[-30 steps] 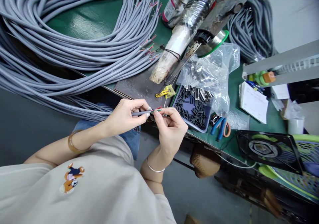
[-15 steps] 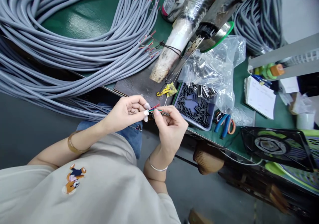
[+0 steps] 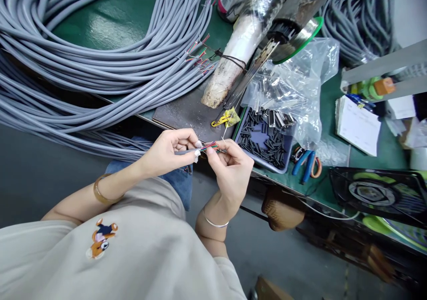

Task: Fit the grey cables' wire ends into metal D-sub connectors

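Observation:
My left hand [image 3: 168,152] is closed round the end of a grey cable [image 3: 186,151], held level in front of my lap. Thin red, green and blue wires [image 3: 210,147] stick out of its stripped end. My right hand [image 3: 230,168] pinches those coloured wires between thumb and fingertips, right against the left hand. Both hands hover just off the bench's front edge, next to a blue tray of small black tubes [image 3: 263,142].
A big bundle of grey cables [image 3: 100,64] with stripped ends covers the green bench [image 3: 113,24]. A wrapped tool on a dark plate [image 3: 230,66], a clear plastic bag [image 3: 293,86], blue-handled pliers [image 3: 305,164], a notepad [image 3: 356,124] and a black fan [image 3: 373,193] lie to the right.
The hands stay together on the cable end; the right fingers have shifted slightly along the coloured wires. The view has drifted a little left and down.

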`<action>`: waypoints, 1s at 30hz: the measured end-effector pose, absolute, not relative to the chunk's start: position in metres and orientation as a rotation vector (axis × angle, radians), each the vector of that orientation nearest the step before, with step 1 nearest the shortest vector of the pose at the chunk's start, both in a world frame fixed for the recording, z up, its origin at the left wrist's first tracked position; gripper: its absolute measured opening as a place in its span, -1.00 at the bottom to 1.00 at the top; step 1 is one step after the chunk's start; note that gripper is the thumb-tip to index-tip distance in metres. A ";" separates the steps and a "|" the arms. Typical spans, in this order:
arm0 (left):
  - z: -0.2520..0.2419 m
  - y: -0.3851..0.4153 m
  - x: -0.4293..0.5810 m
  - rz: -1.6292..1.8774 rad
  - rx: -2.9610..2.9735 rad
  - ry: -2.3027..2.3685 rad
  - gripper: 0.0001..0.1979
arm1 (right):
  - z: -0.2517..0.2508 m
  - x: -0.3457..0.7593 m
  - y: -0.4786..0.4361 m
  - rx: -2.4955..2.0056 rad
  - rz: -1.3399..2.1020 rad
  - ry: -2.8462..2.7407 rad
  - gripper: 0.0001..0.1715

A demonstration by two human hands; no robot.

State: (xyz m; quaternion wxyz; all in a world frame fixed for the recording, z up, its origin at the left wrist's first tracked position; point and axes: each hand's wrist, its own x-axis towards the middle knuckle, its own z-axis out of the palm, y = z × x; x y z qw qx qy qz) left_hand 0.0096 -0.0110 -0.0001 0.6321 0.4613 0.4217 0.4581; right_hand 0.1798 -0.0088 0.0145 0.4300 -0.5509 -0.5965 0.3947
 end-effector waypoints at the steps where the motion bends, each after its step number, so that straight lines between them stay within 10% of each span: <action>1: 0.000 -0.011 0.009 1.044 1.062 0.969 -0.87 | 0.015 0.180 -0.009 -1.375 0.992 -1.490 -0.90; 30: 0.005 -0.012 0.019 1.151 0.888 0.965 -0.87 | 0.003 0.165 -0.015 -1.357 1.022 -1.363 -0.90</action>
